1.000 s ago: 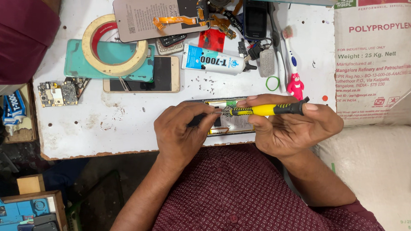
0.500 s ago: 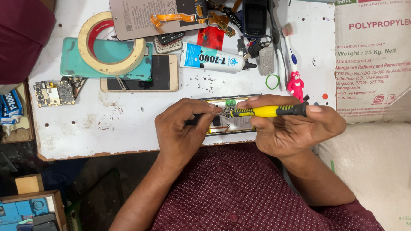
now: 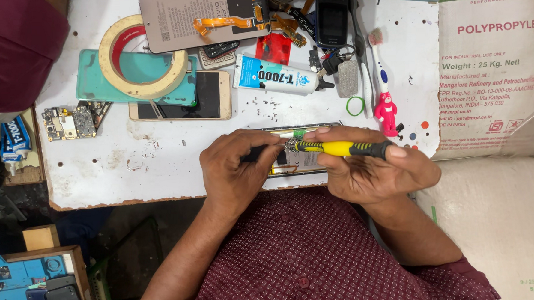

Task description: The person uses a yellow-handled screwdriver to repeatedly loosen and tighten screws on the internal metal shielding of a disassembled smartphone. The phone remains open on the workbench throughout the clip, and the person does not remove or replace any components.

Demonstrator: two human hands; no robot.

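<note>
An opened phone [image 3: 299,161] lies face down near the front edge of the white worktable [image 3: 140,174], its insides showing. My right hand [image 3: 371,169] grips a yellow-and-black screwdriver [image 3: 339,148] held sideways, tip pointing left onto the phone. My left hand [image 3: 236,169] rests on the phone's left end and pinches a thin dark tool [image 3: 256,154] whose tip meets the same spot. Both hands cover most of the phone.
Behind the hands lie a glue tube [image 3: 274,78], a roll of masking tape [image 3: 142,56] on a teal case, a gold phone [image 3: 182,96], a circuit board [image 3: 70,122], a toothbrush [image 3: 379,59], a pink figure [image 3: 387,112] and a white sack [image 3: 492,76] at right.
Both hands stay on the phone; the screwdriver and left fingers have shifted only slightly.
</note>
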